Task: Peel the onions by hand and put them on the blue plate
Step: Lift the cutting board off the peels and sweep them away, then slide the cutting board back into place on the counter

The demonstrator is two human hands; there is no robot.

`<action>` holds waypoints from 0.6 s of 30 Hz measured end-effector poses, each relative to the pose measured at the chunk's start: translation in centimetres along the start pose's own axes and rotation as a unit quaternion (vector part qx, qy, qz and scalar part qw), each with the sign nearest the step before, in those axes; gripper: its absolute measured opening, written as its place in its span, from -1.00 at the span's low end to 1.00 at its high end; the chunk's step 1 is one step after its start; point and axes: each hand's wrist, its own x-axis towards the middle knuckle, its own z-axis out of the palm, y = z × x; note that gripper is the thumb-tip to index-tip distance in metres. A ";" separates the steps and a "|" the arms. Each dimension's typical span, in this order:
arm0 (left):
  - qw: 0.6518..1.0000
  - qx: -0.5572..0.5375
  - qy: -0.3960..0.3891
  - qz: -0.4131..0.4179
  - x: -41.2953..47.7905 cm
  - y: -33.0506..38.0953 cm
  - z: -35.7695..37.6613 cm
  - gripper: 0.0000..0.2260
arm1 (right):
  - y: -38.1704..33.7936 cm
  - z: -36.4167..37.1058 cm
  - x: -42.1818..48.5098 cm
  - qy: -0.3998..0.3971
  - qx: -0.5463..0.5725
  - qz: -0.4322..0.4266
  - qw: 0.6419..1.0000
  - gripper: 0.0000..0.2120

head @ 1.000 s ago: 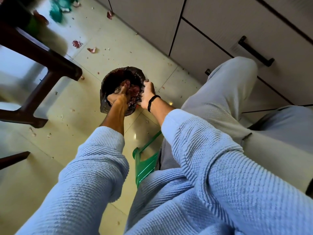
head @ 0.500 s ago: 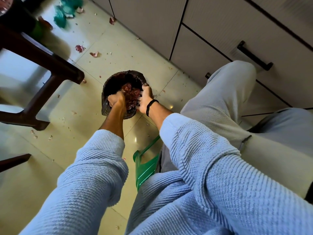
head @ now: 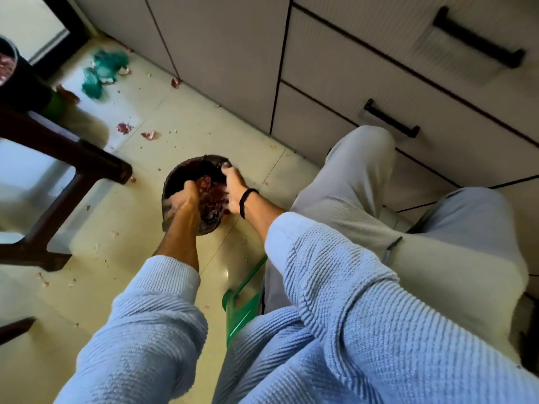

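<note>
A dark bin lined with a black bag [head: 172,182] stands on the floor tiles between my knees and holds a heap of red onion peels [head: 210,189]. My left hand [head: 186,198] reaches over the near rim, its fingers buried among the peels, so their grip is hidden. My right hand [head: 234,186], with a black band on the wrist, curls its fingers over the bag's far right rim. No blue plate or whole onion is in view.
A dark wooden stool [head: 73,170] stands to the left, with a dark container [head: 8,71] on it. A green plastic seat edge [head: 242,304] shows under my legs. Grey drawers with black handles [head: 390,121] line the right. Teal netting [head: 102,68] and peel scraps [head: 124,127] litter the floor.
My right hand has slid up along the bag's rim toward its far side. My left hand stays down in the peels. My head has tilted, shifting the view.
</note>
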 end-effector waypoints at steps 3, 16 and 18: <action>0.998 -0.054 0.005 0.008 -2.3 1.7 0.3 -0.38 | -1.8 -0.1 -1.1 0.004 0.002 -0.031 1.000 -0.31; 0.953 -0.217 -0.077 0.198 -16.7 12.1 3.5 -0.40 | -13.8 -8.3 -15.4 0.002 0.097 -0.274 0.957 -0.38; 0.935 -0.234 -0.114 0.239 -20.2 13.4 4.4 -0.40 | -15.4 -10.1 -18.5 0.008 0.112 -0.315 0.943 -0.39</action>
